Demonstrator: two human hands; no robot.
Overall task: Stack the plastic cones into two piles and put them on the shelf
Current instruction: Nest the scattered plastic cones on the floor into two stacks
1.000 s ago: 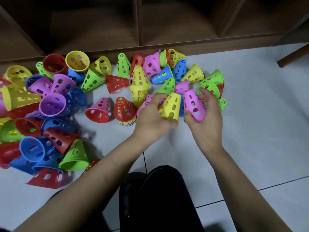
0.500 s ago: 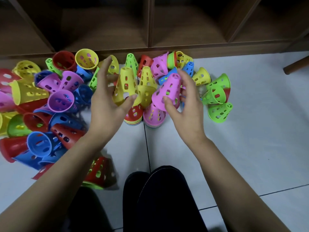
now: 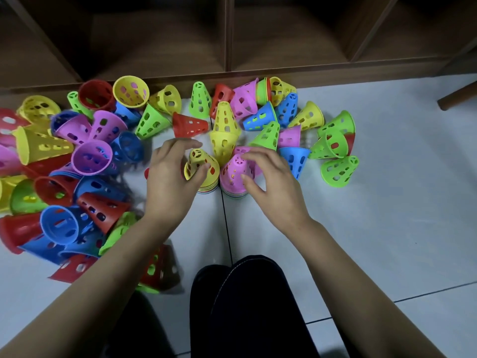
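On floor [image 3: 387, 202], yellow cone [image 3: 200, 164] atop L stack [image 3: 206, 189] is gripped by left hand [image 3: 167, 182]; pink cone [image 3: 233, 173] atop R stack [image 3: 236, 194] is pinched by right hand [image 3: 273, 187]; stacks set side by side.

Hands side by side.
Left hand [image 3: 170, 184], from 7 o'clock, curls round yellow cone [image 3: 204, 158]; right hand [image 3: 273, 187], from 5 o'clock, pinches pink cone [image 3: 232, 174].

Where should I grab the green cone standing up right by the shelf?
Probably pinch the green cone near its narrow top, coming straight down from above: it stands upright, wide rim down, and it is slimmest there.
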